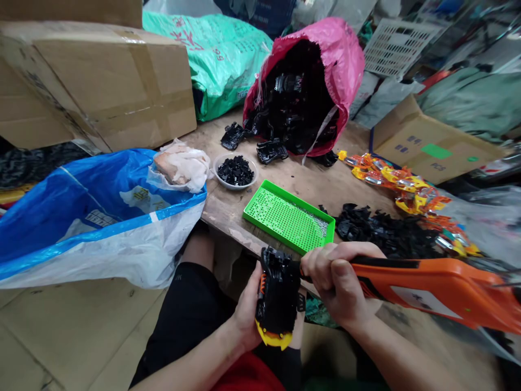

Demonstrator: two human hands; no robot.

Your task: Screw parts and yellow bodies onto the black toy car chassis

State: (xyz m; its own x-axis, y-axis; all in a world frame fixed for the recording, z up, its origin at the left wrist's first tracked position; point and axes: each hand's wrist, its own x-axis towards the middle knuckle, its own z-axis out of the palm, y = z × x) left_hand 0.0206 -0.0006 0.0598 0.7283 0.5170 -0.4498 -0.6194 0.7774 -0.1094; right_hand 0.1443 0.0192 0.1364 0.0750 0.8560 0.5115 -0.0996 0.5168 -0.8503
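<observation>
- Black moulded plastic toy chassis (pixel 278 296), with a yellow piece at its bottom end and an orange bit on its left side, sits in your left hand (pixel 247 312), off the worktop (pixel 301 182) edge and over your lap, just below the green tray (pixel 288 216).
- Left fingers are wrapped around the chassis from behind, thumb along its left edge: closed, gripping it.
- Right hand (pixel 340 279) is closed around the front end of the orange power screwdriver (pixel 431 290), tip pressed at the chassis top right. The bit itself is hidden by your fingers.
- Handling, my read: chassis is light, rigid and hollow. Thin clips and tabs likely snap if squeezed or twisted. Hold the long side walls, not the small protrusions.
- Surface looks glossy, so it could spin under driver torque. Brace it against your palm.
- Driver is the heavier item and sticks out well right of the tray. Keeping your grip close to the tip seems sensible.
- Tray holds small metal screws along its right wall. White bowl (pixel 235 172) of small black parts sits just beyond the tray; loose black parts (pixel 382 231) lie right of it.
</observation>
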